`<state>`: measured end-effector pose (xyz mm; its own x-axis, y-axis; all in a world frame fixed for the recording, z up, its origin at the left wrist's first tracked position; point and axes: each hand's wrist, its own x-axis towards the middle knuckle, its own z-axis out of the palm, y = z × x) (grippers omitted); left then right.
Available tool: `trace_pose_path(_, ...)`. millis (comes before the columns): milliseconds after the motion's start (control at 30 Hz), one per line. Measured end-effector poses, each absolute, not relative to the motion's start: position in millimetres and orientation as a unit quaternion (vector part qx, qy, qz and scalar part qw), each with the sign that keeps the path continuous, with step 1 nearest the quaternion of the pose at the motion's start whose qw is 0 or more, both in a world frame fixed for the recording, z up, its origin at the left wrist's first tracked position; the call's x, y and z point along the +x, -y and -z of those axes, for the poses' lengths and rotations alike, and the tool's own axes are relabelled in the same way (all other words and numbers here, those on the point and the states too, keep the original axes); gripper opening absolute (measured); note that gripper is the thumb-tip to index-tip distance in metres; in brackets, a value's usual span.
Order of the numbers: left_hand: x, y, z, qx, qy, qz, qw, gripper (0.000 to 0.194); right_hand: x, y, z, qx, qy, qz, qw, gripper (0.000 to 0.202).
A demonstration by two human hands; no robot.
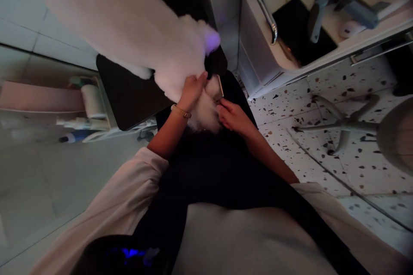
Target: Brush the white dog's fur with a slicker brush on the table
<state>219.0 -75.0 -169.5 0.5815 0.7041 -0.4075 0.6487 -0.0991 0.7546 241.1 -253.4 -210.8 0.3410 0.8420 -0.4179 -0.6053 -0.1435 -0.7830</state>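
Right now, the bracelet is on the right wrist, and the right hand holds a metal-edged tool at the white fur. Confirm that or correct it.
Wrong on one point: the head view shows the bracelet on the wrist of the left hand. The right hand does hold the metal-edged tool at the white fur.

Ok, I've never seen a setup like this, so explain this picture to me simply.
There's no machine: a person works with two bare hands, and a camera worn on their head looks forward and down. A large white fluffy body, apparently an animal's, is on a flat black tabletop. The left hand grips its fluff; the right hand holds a small brush-like tool with a flat, metal-edged head, its handle mostly hidden. To the right stands a white cart carrying grey tools.
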Motion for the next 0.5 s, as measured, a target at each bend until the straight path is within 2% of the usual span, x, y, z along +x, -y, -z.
trace_pose_path(133,221,81,174,0.648,-0.472,-0.055,0.595,0.044,216,273,207,-0.525,0.198,-0.581,0.589,0.043)
trace_pose_path(267,230,76,161,0.585,-0.48,-0.049,0.651,0.037,205,319,200,-0.457,0.32,-0.646,0.521,0.042)
trace_pose_path(400,231,66,140,0.512,-0.478,0.031,0.713,0.041,232,363,192,-0.509,0.24,-0.643,0.519,0.045)
trace_pose_path(500,221,69,129,0.485,-0.464,0.072,0.738,0.044,262,364,188,-0.573,0.142,-0.577,0.564,0.044)
